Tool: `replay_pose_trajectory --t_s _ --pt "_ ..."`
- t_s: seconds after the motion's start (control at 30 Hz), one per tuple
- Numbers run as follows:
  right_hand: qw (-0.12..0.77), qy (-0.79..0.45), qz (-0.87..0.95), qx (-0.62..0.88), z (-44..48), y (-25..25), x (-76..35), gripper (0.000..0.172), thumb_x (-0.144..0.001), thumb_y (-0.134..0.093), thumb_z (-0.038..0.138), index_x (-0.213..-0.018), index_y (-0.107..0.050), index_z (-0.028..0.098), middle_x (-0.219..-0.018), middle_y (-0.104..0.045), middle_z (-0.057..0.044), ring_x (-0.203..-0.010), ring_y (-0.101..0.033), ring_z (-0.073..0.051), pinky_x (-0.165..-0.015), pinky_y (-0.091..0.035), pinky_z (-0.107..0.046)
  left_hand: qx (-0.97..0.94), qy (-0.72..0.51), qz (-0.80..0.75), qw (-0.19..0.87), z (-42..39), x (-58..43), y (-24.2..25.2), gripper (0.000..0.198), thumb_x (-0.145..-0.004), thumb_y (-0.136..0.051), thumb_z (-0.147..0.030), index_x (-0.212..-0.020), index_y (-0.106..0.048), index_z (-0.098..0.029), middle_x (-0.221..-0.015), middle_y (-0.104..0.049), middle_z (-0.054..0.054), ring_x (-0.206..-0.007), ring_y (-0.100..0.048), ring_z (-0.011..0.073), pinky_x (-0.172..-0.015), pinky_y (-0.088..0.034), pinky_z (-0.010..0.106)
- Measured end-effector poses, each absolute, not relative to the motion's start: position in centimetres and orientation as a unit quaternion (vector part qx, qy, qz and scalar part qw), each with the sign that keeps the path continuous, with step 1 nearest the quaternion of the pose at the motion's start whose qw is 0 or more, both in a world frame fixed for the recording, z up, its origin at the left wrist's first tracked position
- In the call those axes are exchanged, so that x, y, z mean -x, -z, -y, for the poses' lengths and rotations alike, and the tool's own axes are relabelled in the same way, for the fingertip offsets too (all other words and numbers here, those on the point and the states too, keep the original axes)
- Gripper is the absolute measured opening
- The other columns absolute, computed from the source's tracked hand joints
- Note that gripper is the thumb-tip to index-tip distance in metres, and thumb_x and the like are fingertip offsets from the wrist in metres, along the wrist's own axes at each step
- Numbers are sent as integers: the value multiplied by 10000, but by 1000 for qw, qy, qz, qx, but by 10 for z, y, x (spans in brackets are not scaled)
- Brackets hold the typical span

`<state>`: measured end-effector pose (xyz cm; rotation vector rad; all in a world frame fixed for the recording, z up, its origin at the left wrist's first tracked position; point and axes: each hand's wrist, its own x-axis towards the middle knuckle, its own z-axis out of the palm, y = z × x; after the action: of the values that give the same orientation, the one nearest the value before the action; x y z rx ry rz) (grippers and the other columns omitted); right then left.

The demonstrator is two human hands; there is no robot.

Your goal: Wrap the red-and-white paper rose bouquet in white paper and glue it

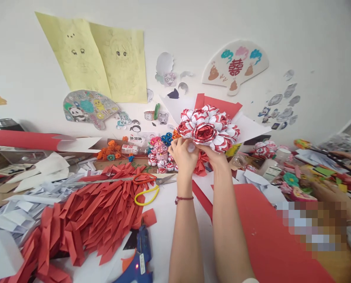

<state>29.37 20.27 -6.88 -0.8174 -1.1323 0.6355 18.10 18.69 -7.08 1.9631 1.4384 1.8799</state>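
Note:
A bouquet of red-and-white paper flowers is raised above the table in front of me, its blooms facing me. My left hand, with a red cord on the wrist, has its fingers curled closed at the bouquet's lower left edge. From below, my right hand grips the bouquet, its fingers partly hidden under the petals. Behind the flowers stands folded red paper with white paper beside it. Small pink and white flowers stand just left of my left hand.
Folded red paper strips and white strips cover the left side. Scissors lie open near a blue glue gun with a lit red light. Red sheet paper lies at right, beside another person's hand.

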Motion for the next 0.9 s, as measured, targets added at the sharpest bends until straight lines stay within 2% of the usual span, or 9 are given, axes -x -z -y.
replay_pose_trajectory --t_s 0.1,0.27,0.33,0.47,0.57,0.7,0.9 --pt "726 -295 488 384 -203 70 -294 667 -525 -850 359 -1158 -657 275 -1259 -688 -28 -1309 -545 -276 -1170 -366 -541 -667 -592 -451 45 -186 -175 73 217 -781 -748 -342 -988 -739 -278 -1162 -694 50 -1127 -511 288 -973 -341 469" --pt "718 -293 490 398 -201 67 -294 621 -539 -859 322 -1129 -669 283 -1137 -734 -14 -1234 -602 -260 -1089 -472 -495 -690 -584 -413 111 -183 -163 72 270 -801 -737 -345 -1061 -750 -273 -1160 -707 53 -1128 -548 276 -987 -388 444" --pt "721 -308 484 389 -199 64 -291 595 -547 -857 313 -1113 -679 265 -1094 -747 -23 -1184 -633 -258 -1074 -484 -482 -684 -609 -371 157 -184 -159 71 209 -875 -652 -322 -1036 -758 -243 -1165 -715 55 -1134 -582 252 -1013 -406 414" --pt "719 -370 470 354 -193 55 -286 547 -563 -868 329 -1071 -698 218 -1041 -760 -46 -1078 -685 -273 -990 -541 -455 -630 -670 -278 277 -186 -154 70 333 -988 -441 -296 -1052 -749 -187 -1163 -731 84 -1125 -648 201 -1008 -463 347" --pt "714 -384 465 355 -189 49 -288 493 -557 -879 321 -1010 -713 219 -1000 -765 -44 -1051 -696 -279 -919 -579 -420 -610 -671 -271 324 -184 -149 69 294 -957 -497 -280 -1094 -735 -177 -1169 -736 92 -1114 -665 201 -959 -503 322" --pt "723 -388 463 337 -183 43 -296 467 -569 -878 306 -999 -709 244 -1040 -758 -26 -1077 -689 -255 -904 -581 -363 -642 -631 -294 321 -178 -140 64 249 -914 -577 -290 -1052 -754 -186 -1110 -759 80 -998 -696 208 -870 -531 316" --pt "731 -402 456 311 -173 36 -299 547 -533 -900 292 -1040 -697 257 -996 -758 -9 -993 -707 -246 -817 -601 -342 -673 -592 -269 353 -168 -133 57 301 -854 -690 -363 -1090 -747 -186 -1106 -758 90 -893 -704 210 -787 -552 311"
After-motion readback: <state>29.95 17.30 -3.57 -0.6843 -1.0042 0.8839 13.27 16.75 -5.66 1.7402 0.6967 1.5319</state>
